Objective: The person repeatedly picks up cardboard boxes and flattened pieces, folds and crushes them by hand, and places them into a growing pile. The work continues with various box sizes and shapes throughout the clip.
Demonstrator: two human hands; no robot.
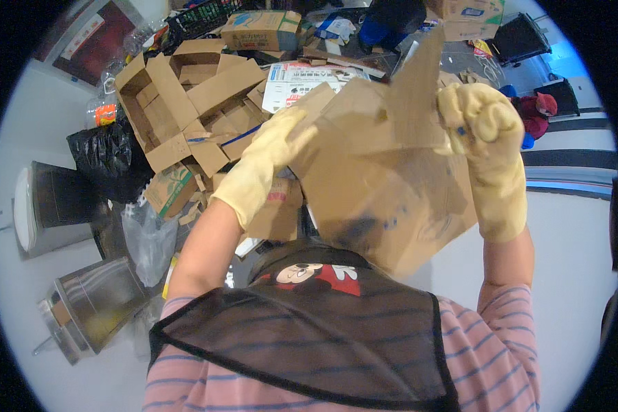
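Note:
I hold a large brown cardboard box [384, 178] up in front of my chest, its flaps spread. My left hand [268, 161], in a yellow rubber glove, grips the box's left flap near its edge. My right hand [484, 130], also in a yellow glove, is closed on the upright flap at the box's right side. The box hides part of the pile behind it. A dark apron [309, 323] over a striped shirt fills the lower view.
A pile of flattened and open cardboard boxes [185, 103] lies ahead on the floor. A black bag [110, 158] and clear plastic bag [147, 237] sit at the left, beside two metal bins [89, 302]. Dark crates [522, 38] stand at the back right.

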